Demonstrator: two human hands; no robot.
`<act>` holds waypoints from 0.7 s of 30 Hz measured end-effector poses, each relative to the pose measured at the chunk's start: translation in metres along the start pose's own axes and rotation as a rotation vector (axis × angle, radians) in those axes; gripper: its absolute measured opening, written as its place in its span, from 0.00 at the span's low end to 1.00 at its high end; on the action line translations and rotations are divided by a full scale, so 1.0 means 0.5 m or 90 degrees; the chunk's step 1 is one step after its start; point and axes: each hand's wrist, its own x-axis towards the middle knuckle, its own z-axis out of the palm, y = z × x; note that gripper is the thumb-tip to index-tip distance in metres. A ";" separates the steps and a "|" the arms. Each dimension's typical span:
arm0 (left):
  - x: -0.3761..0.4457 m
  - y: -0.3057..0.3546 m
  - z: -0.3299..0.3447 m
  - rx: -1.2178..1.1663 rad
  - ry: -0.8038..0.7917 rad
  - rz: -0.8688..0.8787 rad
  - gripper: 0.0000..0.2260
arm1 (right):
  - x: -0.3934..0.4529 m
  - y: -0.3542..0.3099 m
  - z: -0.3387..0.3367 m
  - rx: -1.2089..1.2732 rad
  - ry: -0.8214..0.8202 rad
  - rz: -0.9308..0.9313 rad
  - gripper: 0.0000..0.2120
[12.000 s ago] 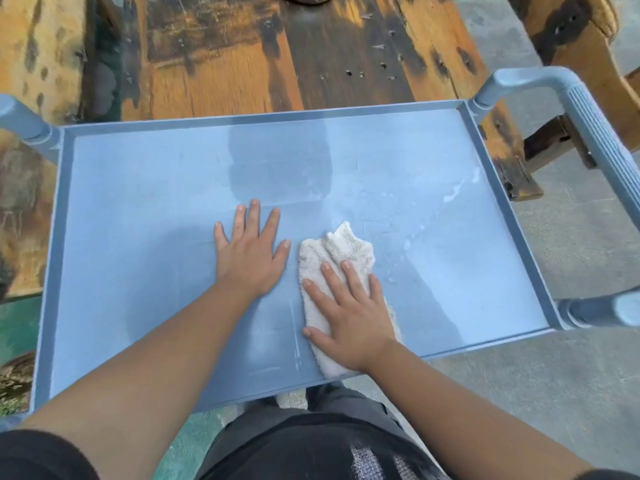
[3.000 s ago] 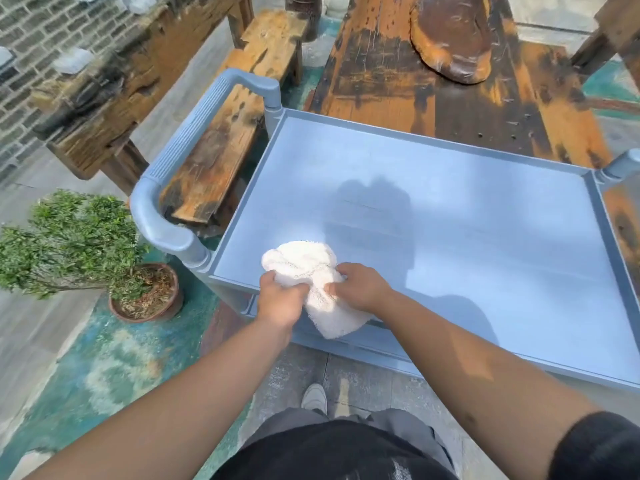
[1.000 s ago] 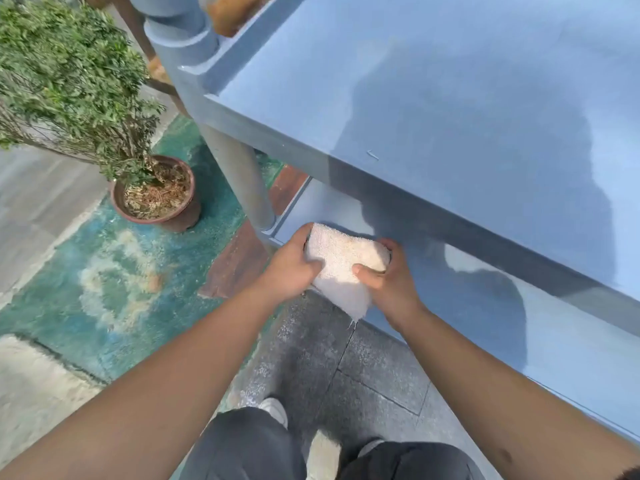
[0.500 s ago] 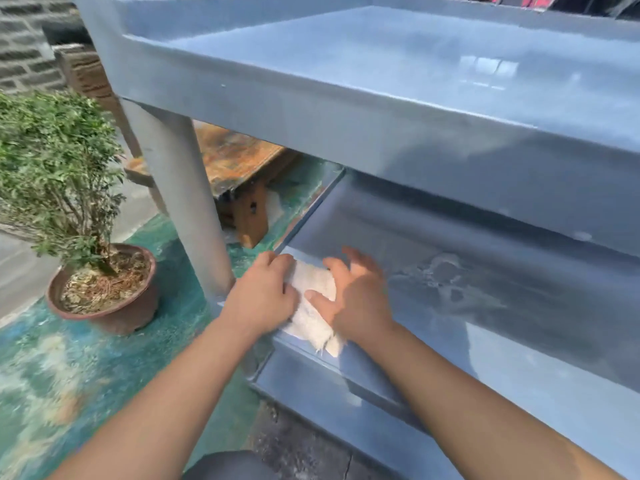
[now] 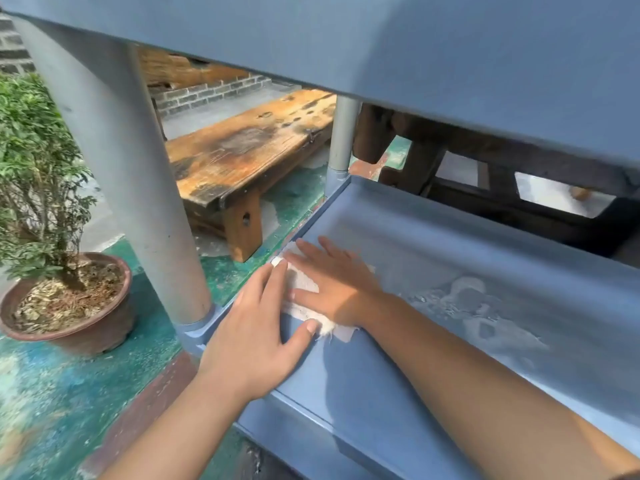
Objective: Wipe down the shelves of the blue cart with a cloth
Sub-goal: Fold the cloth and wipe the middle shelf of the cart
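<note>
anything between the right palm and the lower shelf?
Yes: the cloth, pressed flat under the right hand on the lower shelf, per the head view.

bare lower shelf (image 5: 450, 244) stretching rightward, upper shelf (image 5: 415, 46) close overhead, grey post (image 5: 117, 181) blocking left corner, dusty residue (image 5: 474, 306) ahead

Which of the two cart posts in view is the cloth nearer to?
The thick near post, at the shelf's front left corner. The cloth, pressed flat under the right hand, lies close beside its base; the thinner far post stands at the back corner.
</note>
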 end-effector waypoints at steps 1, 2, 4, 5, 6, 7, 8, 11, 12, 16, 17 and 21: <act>0.000 -0.001 0.000 0.035 -0.023 0.002 0.35 | 0.020 0.020 -0.004 -0.022 0.005 -0.002 0.32; 0.002 -0.002 0.001 0.076 -0.051 0.008 0.35 | 0.037 0.037 -0.007 -0.046 0.011 -0.007 0.33; 0.009 -0.003 0.002 0.153 -0.115 0.018 0.34 | 0.066 0.075 -0.010 -0.058 0.032 0.020 0.39; 0.012 -0.005 0.004 0.175 -0.140 0.018 0.34 | 0.079 0.095 -0.014 -0.040 0.041 0.052 0.41; 0.015 -0.007 0.006 0.191 -0.160 0.016 0.34 | 0.091 0.115 -0.018 -0.027 0.045 0.080 0.42; 0.017 -0.009 0.008 0.202 -0.174 0.015 0.34 | 0.105 0.136 -0.022 -0.027 0.046 0.096 0.42; 0.018 -0.011 0.009 0.208 -0.183 0.016 0.35 | 0.120 0.157 -0.027 -0.032 0.042 0.103 0.42; 0.019 -0.017 0.013 0.204 -0.193 0.018 0.35 | 0.154 0.215 -0.042 -0.034 0.034 0.120 0.42; 0.022 -0.019 0.014 0.201 -0.188 0.020 0.35 | 0.165 0.233 -0.043 -0.045 0.036 0.118 0.41; 0.024 -0.024 0.015 0.203 -0.180 0.030 0.35 | 0.199 0.277 -0.054 -0.060 0.059 0.205 0.30; 0.025 -0.023 0.015 0.206 -0.179 0.030 0.35 | 0.208 0.284 -0.058 -0.068 0.087 0.260 0.27; 0.029 -0.019 0.017 0.204 -0.194 0.024 0.36 | 0.227 0.298 -0.070 -0.005 0.062 0.301 0.29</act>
